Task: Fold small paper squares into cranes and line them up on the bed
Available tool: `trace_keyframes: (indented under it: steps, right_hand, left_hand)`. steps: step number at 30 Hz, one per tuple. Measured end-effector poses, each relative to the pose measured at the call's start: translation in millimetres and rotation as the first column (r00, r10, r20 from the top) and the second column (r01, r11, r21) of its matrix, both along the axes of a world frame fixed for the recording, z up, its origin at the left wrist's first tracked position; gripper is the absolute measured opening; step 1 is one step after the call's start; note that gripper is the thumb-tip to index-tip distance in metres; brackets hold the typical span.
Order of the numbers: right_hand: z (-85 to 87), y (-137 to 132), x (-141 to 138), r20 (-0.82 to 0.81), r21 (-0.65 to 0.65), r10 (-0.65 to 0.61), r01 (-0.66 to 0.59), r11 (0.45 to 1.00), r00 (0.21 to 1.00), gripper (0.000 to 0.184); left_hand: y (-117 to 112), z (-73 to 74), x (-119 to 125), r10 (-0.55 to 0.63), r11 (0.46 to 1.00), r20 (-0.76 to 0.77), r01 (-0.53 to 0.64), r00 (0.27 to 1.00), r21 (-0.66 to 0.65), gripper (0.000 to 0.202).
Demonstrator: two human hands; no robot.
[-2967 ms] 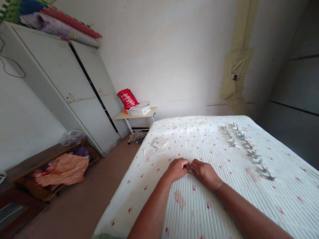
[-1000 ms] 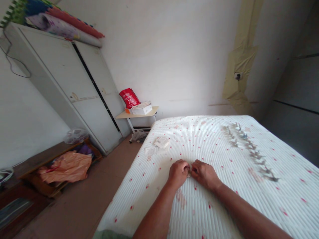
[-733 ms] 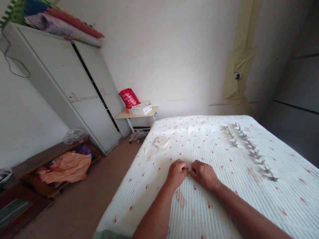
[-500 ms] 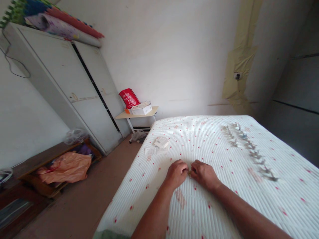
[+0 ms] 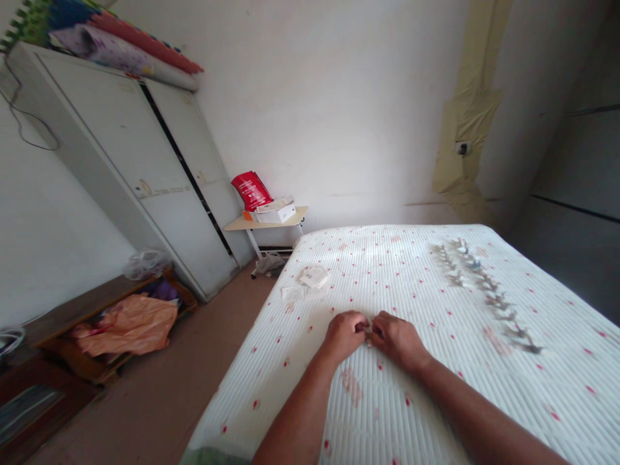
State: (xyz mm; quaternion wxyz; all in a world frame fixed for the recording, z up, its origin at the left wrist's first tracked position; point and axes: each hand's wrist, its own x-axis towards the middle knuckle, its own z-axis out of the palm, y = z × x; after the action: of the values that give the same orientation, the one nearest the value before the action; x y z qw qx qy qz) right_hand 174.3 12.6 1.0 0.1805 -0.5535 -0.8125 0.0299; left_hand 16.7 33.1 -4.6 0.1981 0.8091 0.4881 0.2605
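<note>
My left hand (image 5: 345,334) and my right hand (image 5: 396,338) rest side by side on the white, red-dotted bed cover (image 5: 426,387). The fingers of both are curled and pinched together over a tiny piece (image 5: 367,335) between them, too small to name. Beyond my hands, a little stack of small paper sheets (image 5: 307,283) lies near the bed's left edge. A long row of small folded paper figures (image 5: 484,294) runs along the right side of the bed.
A white wardrobe (image 5: 126,168) with rolled mats on top stands at the left. A small side table (image 5: 264,223) with a red bag and a white box is by the far wall. A low wooden shelf with an orange bag (image 5: 128,326) lies left of the floor strip.
Over three seconds the view has shifted slightly to the right. Both hands stay pinched together at the same spot with only small finger movements.
</note>
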Motion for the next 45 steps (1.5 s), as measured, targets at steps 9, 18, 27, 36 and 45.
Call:
trace_keyframes:
  steps: [9, 18, 27, 36, 45]
  right_hand:
    - [-1.0, 1, 0, 0.009, 0.004, -0.004, 0.004, 1.000, 1.000, 0.012]
    - [-2.0, -1, -1, -0.002, 0.012, 0.011, -0.011, 1.000, 1.000, 0.012]
    - [4.1, -2, -2, 0.018, -0.014, -0.009, 0.009, 1.000, 1.000, 0.013]
    - [-3.6, 0, 1, -0.019, -0.016, 0.003, -0.003, 1.000, 1.000, 0.012]
    - [-0.1, 0, 2, -0.031, -0.050, 0.003, -0.004, 0.999, 1.000, 0.014]
  left_hand:
    - [1, 6.4, 3, 0.017, 0.999, -0.126, -0.023, 0.992, -0.044, 0.012]
    - [2, 6.4, 2, -0.037, 0.999, -0.189, 0.032, 0.981, -0.032, 0.012]
    - [8, 6.1, 2, -0.069, 0.996, -0.170, 0.060, 0.983, -0.059, 0.010]
    - [15, 2.3, -1, -0.145, 0.988, -0.113, 0.137, 0.983, -0.075, 0.009]
    - [22, 6.8, 0, -0.242, 0.970, -0.123, 0.234, 0.963, -0.072, 0.011]
